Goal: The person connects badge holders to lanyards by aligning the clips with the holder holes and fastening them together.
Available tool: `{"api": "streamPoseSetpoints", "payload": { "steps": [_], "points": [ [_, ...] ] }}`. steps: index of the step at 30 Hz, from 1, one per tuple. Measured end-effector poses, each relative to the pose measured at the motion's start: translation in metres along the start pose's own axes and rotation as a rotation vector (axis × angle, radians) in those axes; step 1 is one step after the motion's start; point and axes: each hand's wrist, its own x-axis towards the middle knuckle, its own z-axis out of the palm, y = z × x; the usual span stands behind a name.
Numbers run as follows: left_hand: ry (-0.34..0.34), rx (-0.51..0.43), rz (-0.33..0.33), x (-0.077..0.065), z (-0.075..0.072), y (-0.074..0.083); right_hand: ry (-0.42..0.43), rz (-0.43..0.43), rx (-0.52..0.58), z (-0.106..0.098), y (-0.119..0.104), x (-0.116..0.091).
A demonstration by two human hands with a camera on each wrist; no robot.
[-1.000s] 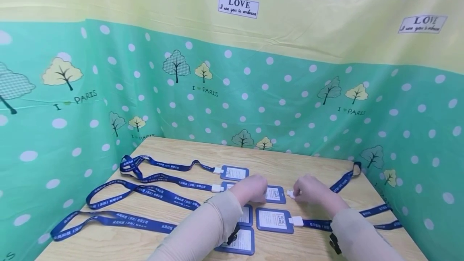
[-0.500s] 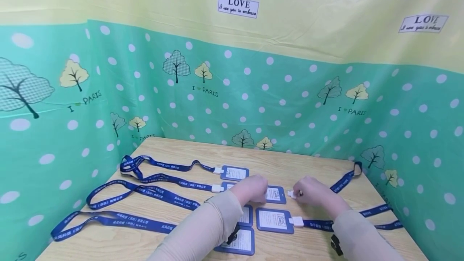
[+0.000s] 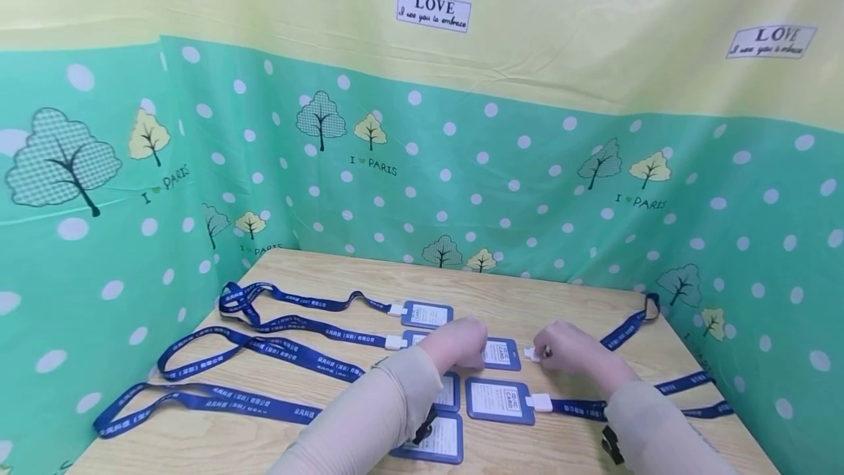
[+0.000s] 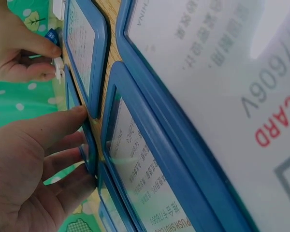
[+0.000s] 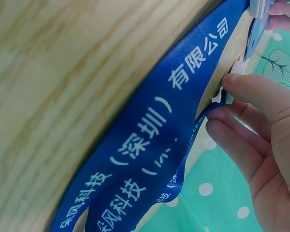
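Observation:
My left hand [image 3: 461, 343] grips a blue-framed ID card holder [image 3: 501, 354] by its edges, thumb on one side and fingers on the other. Just right of it, my right hand [image 3: 563, 347] pinches a white plastic clip [image 3: 530, 353] on the end of a dark blue lanyard [image 3: 623, 333]. In the right wrist view, thumb and fingers close on this clip [image 5: 234, 72], where the strap joins it. A small gap separates clip and card holder. Nearer to me lies another card holder [image 3: 497, 400], joined by a white clip [image 3: 541, 402] to its lanyard.
Several card holders, among them one at the back [image 3: 428, 314] and one at the front [image 3: 438, 440], form a column left of centre. Their lanyards [image 3: 250, 407] stretch leftward over the wooden table [image 3: 316, 270]. A green and yellow curtain [image 3: 395, 204] hangs around the table.
Both hands stay in almost the same place, with the card holder and clip still apart. The right hand's fingers shift very slightly at the clip. The curtain pattern at left appears further right.

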Motion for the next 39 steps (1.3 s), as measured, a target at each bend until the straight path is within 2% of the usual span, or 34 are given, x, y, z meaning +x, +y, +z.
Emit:
{"api": "streamPoseSetpoints", "payload": {
  "steps": [39],
  "points": [
    [-0.003,-0.027,-0.005,0.0009,-0.001,-0.0017,-0.019,-0.029,-0.065,0.0012,-0.006,0.0054]
  ]
}}
